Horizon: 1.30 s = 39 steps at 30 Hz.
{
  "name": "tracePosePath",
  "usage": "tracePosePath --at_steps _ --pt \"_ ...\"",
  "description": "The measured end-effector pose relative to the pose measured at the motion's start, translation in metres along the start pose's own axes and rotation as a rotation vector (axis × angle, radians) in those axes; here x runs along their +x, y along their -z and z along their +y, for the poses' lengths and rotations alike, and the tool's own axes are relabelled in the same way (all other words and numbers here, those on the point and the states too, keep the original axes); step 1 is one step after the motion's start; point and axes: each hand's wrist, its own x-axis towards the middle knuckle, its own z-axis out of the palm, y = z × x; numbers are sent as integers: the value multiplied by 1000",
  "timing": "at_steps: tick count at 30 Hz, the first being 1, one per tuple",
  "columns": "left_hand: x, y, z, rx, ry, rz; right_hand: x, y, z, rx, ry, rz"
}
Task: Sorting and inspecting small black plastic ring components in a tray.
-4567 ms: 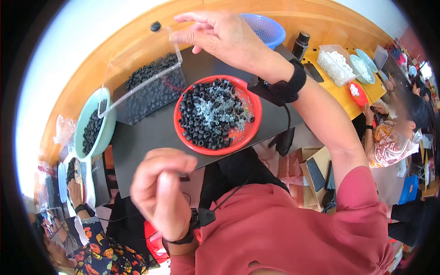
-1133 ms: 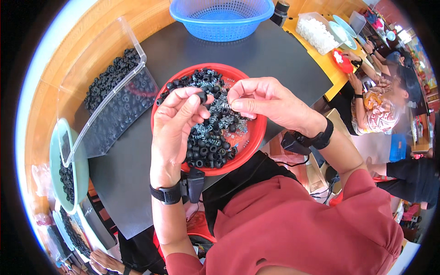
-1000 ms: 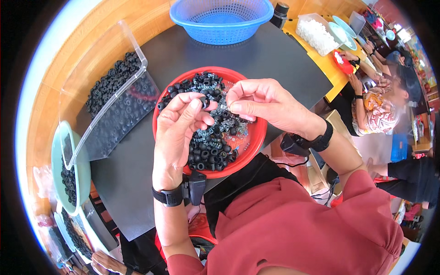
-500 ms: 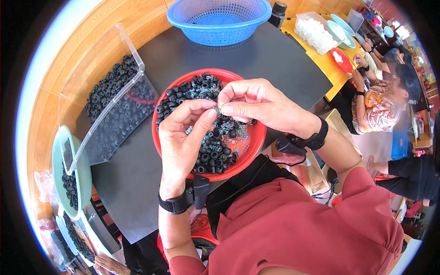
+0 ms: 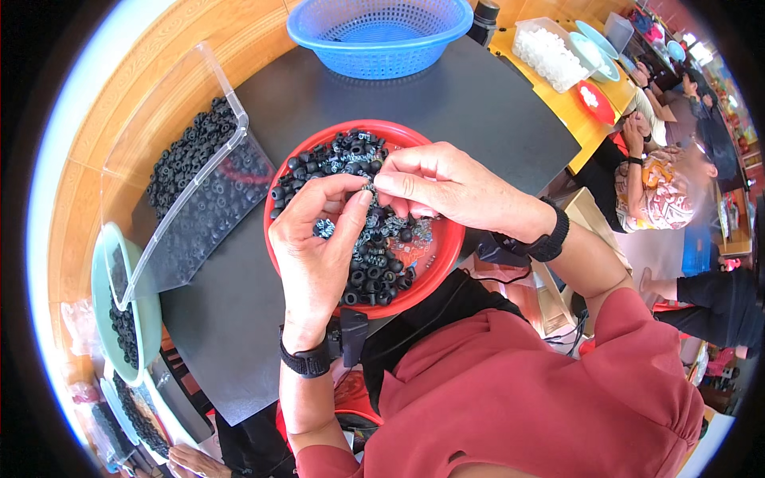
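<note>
Both hands meet above a red basin (image 5: 448,256) holding black rubber caps (image 5: 368,280) and small silvery coil springs (image 5: 381,227). Between thumb and forefinger, my left hand (image 5: 315,231) pinches a small spring (image 5: 369,188), mostly hidden by the fingertips. From the right, my right hand (image 5: 450,187) closes its thumb and fingers on the same tiny piece, touching the left fingertips. Its other fingers curl over the basin. A few orange and clear bits show on the basin's bare bottom at the right.
A blue mesh basket (image 5: 381,57) stands on the dark table (image 5: 510,119) at the back. Left, a tilted clear bin (image 5: 187,227) holds black caps, beside a pale green bowl (image 5: 147,327). At right, people work by a yellow table (image 5: 550,103) with a tub of white pieces (image 5: 546,56).
My hands have shifted slightly left, with the fingertips still together over the basin. The right fingers now cover more of the small spring. A person at right has moved their hands.
</note>
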Motion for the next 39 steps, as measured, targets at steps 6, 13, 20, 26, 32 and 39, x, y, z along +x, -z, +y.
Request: tracePosePath --at_steps 6,13,20,26,32,39 --pt "1 -1 -5 -18 42 -2 2 3 3 -32 15 46" --pt "4 3 -4 -337 213 -77 0 6 -3 -16 21 95" --pt "9 11 -15 -637 407 -170 -3 2 9 -102 202 210" --pt "7 8 -16 -500 359 -165 -4 -2 -1 -419 357 317" --pt "3 9 -12 -447 329 -150 1 -1 0 -529 463 282" --pt "10 -1 -13 -442 253 -257 0 22 -15 -234 92 29"
